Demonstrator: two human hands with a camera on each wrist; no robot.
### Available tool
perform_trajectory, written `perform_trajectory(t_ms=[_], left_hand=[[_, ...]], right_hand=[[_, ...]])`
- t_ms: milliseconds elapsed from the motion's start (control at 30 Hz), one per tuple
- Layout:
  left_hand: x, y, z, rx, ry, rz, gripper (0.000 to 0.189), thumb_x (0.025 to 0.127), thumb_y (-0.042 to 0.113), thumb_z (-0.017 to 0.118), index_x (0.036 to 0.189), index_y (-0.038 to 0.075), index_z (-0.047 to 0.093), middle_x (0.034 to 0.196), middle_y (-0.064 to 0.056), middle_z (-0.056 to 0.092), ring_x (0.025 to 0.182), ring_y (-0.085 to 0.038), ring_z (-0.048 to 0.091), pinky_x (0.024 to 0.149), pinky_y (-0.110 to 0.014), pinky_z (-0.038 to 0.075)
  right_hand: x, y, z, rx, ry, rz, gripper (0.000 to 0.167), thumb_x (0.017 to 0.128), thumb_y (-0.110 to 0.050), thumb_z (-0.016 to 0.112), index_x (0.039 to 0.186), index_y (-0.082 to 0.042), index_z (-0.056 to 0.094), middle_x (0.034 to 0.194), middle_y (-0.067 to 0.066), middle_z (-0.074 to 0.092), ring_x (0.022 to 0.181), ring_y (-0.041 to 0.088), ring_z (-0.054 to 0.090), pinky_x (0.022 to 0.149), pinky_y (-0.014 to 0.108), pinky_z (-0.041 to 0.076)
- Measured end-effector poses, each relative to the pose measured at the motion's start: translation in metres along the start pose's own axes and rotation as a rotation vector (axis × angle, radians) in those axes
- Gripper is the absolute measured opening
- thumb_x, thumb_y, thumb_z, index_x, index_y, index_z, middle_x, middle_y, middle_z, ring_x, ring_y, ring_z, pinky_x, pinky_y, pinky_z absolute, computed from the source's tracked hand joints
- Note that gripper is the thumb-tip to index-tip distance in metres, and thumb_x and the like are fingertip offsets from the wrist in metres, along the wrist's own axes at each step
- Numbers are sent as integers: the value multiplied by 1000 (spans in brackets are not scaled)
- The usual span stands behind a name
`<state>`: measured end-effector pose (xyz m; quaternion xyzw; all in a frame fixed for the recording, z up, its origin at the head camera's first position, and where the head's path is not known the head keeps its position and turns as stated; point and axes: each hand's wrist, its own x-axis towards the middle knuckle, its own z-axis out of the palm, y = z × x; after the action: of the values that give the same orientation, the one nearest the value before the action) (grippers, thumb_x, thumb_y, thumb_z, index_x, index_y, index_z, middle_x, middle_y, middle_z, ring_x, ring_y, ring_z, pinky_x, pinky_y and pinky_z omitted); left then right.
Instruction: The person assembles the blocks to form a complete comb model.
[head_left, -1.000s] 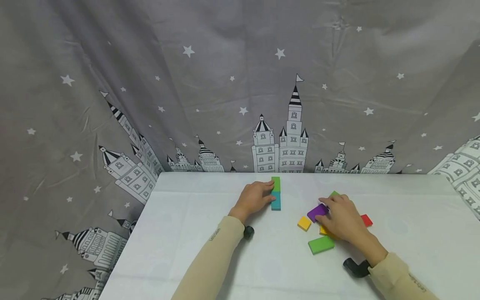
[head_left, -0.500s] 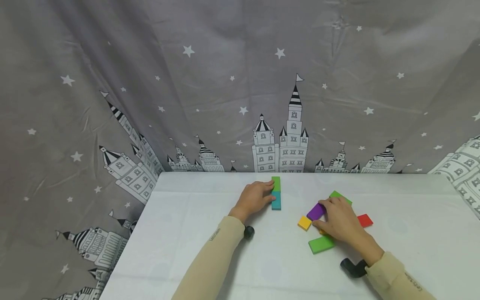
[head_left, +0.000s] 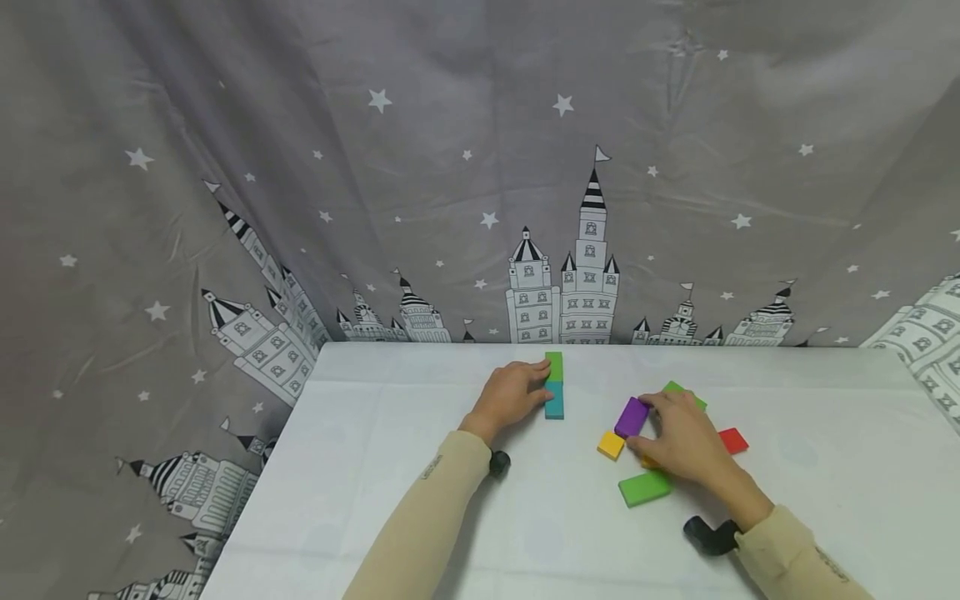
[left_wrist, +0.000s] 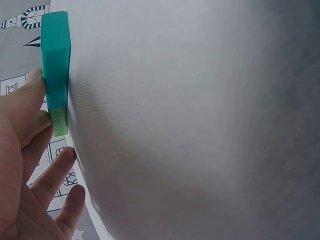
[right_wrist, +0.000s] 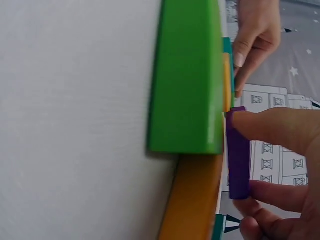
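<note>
Purple block [head_left: 632, 417] is R of centre, lower half of head view, pinched by the R hand [head_left: 682, 437]: thumb near one end, finger at the other, per R wrist view. Decent grip imo; hold it level & don't oversqueeze, or it may twist. Can't tell if it's clear of the white cloth [head_left: 360, 500] or resting on it.

Yellow square [head_left: 611, 445] is right by its near corner, touching or almost, so lift straight up before any sideways move, else it'd prob get dragged. Same care w/ the green block [head_left: 643, 489] lower in frame & the orange block [right_wrist: 192, 200], mostly hidden by the hand in head view.

L hand [head_left: 506, 396] is well apart from R, nearer frame centre, not wrapped round anything: thumb rests on teal block [head_left: 554, 402], fingertip on lime block [head_left: 554, 367], both from the left side. Those two lie end to end, in line. Best use light, even pressure; nothing visible braces the far side, so a hard push would prob slide them R or open the joint.
</note>
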<state>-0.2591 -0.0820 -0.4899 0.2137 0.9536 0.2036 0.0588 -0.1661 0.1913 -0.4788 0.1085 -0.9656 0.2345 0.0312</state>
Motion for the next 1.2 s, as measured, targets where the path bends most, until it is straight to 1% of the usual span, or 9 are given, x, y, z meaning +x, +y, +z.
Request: perform_trajectory(t_ms=[167,267,533,667,800,900,1067,1200], left_hand=[[0,0,0,11,2,5,54,95,40,68,144,20,56,152,13,47,138,-18,46,116,-44,36],[0,0,0,14,3,6,54,96,40,67,144,20,56,152,13,47,138,-18,46,116,-44,36],[0,-1,1,15,4,5,54,96,40,67,144,20,56,152,13,47,138,-17,47,116,-44,36],[0,-1,1,15,4,9,54,95,40,68,144,20,56,152,13,47,138,-17,47,116,-43,36],[0,-2,1,26,4,13,55,96,41,67,145,20,55,152,13,47,138,-17,47,116,-43,36],[0,-2,1,32,4,15,55,96,41,67,145,20,55,152,13,47,138,-17,47,116,-43,36],[0,-2,0,29,10,15,54,95,41,68,144,20,56,152,13,47,137,-17,47,116,-43,36],[0,-2,2,28,15,25,54,95,41,68,144,20,56,151,12,48,137,-18,48,116,-44,36]], right_hand=[[-1,0,-5,39,24,-10,62,80,-30,81,130,2,62,122,24,61,114,43,50,96,61,47],[0,0,-5,46,37,-26,62,81,-31,82,131,-1,63,125,24,60,115,42,50,96,62,47],[1,-8,-2,112,60,-38,58,82,-31,81,131,-5,64,126,21,61,119,41,50,94,61,48],[2,-14,-2,139,59,-53,57,82,-28,82,131,-7,64,127,18,61,121,39,51,95,61,48],[4,-19,-1,161,45,-48,58,81,-27,82,133,-8,64,130,17,60,123,38,49,96,61,49],[6,-24,0,164,29,-41,60,81,-28,83,134,-9,63,132,17,60,124,38,49,96,61,49],[9,-33,4,156,5,-52,61,79,-33,84,133,-11,64,131,14,61,123,36,51,94,60,51],[9,-40,10,172,-4,-51,61,78,-33,85,132,-12,65,130,11,62,123,33,50,95,59,52]])
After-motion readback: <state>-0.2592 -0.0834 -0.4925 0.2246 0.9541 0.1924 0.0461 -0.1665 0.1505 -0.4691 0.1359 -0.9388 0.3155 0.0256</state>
